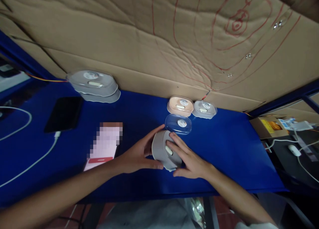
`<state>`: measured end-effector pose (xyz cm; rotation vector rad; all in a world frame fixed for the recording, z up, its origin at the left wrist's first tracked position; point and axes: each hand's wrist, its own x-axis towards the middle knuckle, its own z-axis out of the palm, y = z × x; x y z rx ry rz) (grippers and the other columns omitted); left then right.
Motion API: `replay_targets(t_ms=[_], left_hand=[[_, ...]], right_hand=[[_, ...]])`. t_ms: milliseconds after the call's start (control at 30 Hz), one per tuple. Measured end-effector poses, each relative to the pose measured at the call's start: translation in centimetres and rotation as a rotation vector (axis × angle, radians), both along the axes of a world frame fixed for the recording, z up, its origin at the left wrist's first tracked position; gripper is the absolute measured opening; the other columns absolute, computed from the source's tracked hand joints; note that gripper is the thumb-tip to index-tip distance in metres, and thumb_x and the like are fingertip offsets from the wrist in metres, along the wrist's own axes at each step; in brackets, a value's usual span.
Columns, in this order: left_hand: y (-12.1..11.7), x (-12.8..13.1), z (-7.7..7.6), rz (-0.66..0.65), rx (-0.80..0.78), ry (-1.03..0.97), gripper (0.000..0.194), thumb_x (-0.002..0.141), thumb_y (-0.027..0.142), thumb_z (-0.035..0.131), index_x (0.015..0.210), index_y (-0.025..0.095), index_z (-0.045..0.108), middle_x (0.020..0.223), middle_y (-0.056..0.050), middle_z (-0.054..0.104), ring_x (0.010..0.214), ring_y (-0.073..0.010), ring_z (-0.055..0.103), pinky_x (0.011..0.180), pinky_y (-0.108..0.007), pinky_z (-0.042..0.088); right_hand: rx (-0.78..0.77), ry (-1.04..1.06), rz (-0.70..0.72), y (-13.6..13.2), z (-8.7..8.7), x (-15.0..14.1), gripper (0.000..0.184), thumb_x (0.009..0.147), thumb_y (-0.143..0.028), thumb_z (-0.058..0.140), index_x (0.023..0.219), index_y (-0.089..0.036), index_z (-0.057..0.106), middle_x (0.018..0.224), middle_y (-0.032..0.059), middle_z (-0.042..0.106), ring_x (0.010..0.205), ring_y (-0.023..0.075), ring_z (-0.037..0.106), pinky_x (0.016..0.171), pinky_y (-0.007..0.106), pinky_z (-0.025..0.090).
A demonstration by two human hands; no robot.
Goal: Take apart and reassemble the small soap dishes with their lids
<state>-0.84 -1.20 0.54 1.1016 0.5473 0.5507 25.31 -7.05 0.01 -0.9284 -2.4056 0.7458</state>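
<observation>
A grey oval lidded box (159, 146) with a small white oval piece on its top is held between my hands, tilted, over the blue tabletop near its front edge. My left hand (143, 154) grips its left side, thumb low and fingers behind. Across the top and right side lies my right hand (190, 157), fingers bent over the box and thumb at the lower edge. Just behind it, a clear plastic cover (174, 124) with a round label rests on the table. The underside of the grey box is hidden.
Behind stand a peach box (180, 106) and another grey box (204, 109), both under clear covers. At left are stacked grey boxes (99, 86), a black phone (64, 114) on a white cable, and a lit phone (106, 144). A cardboard wall (124, 43) rises behind the table.
</observation>
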Motion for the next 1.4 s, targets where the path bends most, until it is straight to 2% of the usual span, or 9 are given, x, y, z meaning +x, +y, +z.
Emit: replay_targets(t_ms=[133,200,300,400,500,600,867,1000,1400], left_hand=[[0.5,0.1,-0.1,0.107,0.038,0.06,0.097,0.066,0.037,0.097,0.149,0.033,0.046,0.147,-0.01,0.059,0.138,-0.0359,0.058,0.115,-0.052,0.046],[0.7,0.1,0.0,0.168,0.039,0.105,0.088,0.067,0.044,0.095,0.141,0.029,0.052,0.138,-0.009,0.064,0.133,-0.0367,0.06,0.113,-0.052,0.048],[0.8,0.2,0.4,0.245,0.016,0.152,0.082,0.069,0.048,0.093,0.137,0.027,0.051,0.134,-0.01,0.065,0.129,-0.0371,0.063,0.107,-0.05,0.054],[0.8,0.4,0.6,0.322,0.034,0.137,0.084,0.069,0.046,0.092,0.137,0.028,0.047,0.135,-0.01,0.063,0.129,-0.0365,0.062,0.105,-0.049,0.055],[0.8,0.6,0.4,0.371,0.078,0.105,0.086,0.069,0.044,0.093,0.138,0.029,0.044,0.138,-0.01,0.06,0.131,-0.0359,0.06,0.105,-0.049,0.054],[0.8,0.7,0.0,0.37,0.114,0.082,0.086,0.069,0.043,0.093,0.138,0.029,0.043,0.139,-0.01,0.058,0.129,-0.0348,0.061,0.107,-0.051,0.053],[0.6,0.6,-0.4,0.273,0.141,0.076,0.089,0.071,0.042,0.094,0.142,0.031,0.041,0.145,-0.01,0.057,0.133,-0.0351,0.059,0.114,-0.055,0.046],[0.8,0.4,-0.4,0.262,0.015,0.069,0.082,0.075,0.046,0.091,0.142,0.03,0.047,0.145,-0.011,0.059,0.137,-0.0375,0.057,0.112,-0.053,0.048],[1.1,-0.1,-1.5,0.124,-0.03,-0.022,0.079,0.077,0.043,0.091,0.144,0.03,0.052,0.144,-0.01,0.064,0.135,-0.0364,0.058,0.105,-0.047,0.052]], right_hand=[[0.053,0.061,-0.28,1.7,-0.6,1.9,0.069,0.108,-0.064,0.026,0.168,-0.029,0.022,0.173,0.009,0.031,0.161,0.0284,0.027,0.13,0.055,0.026],[0.097,-0.057,-0.49,2.7,-1.1,2.9,0.064,0.109,-0.056,0.038,0.167,-0.031,0.027,0.17,0.0097,0.038,0.16,0.0309,0.029,0.129,0.062,0.024],[0.104,-0.151,-0.611,3.5,-1.5,3.8,0.063,0.104,-0.052,0.056,0.161,-0.03,0.041,0.164,0.0108,0.047,0.156,0.034,0.036,0.126,0.063,0.028],[0.021,0.084,-0.698,3.2,-1.4,3.3,0.052,0.104,-0.051,0.057,0.151,-0.03,0.056,0.154,0.0101,0.058,0.146,0.0321,0.049,0.122,0.058,0.039],[-0.32,0.484,-0.757,2.3,-1.1,2.0,0.046,0.106,-0.056,0.05,0.141,-0.029,0.064,0.136,0.0103,0.07,0.123,0.0297,0.067,0.103,0.051,0.056],[-0.552,0.672,-0.741,1.6,-1.0,0.9,0.043,0.104,-0.059,0.053,0.129,-0.028,0.07,0.116,0.0074,0.076,0.103,0.0245,0.072,0.096,0.044,0.058],[-0.299,0.561,-0.46,0.8,-0.8,-0.1,0.039,0.095,-0.057,0.069,0.12,-0.028,0.065,0.123,0.0099,0.064,0.128,0.0282,0.062,0.109,0.043,0.051],[-0.243,0.565,-0.437,0.5,-1.1,-0.3,0.037,0.095,-0.056,0.067,0.117,-0.028,0.059,0.126,0.0121,0.057,0.137,0.0313,0.057,0.109,0.046,0.052],[-0.131,0.352,-0.259,-0.6,-0.5,0.2,0.057,0.1,-0.06,0.054,0.146,-0.029,0.044,0.15,0.0159,0.042,0.147,0.0339,0.043,0.12,0.053,0.043]])
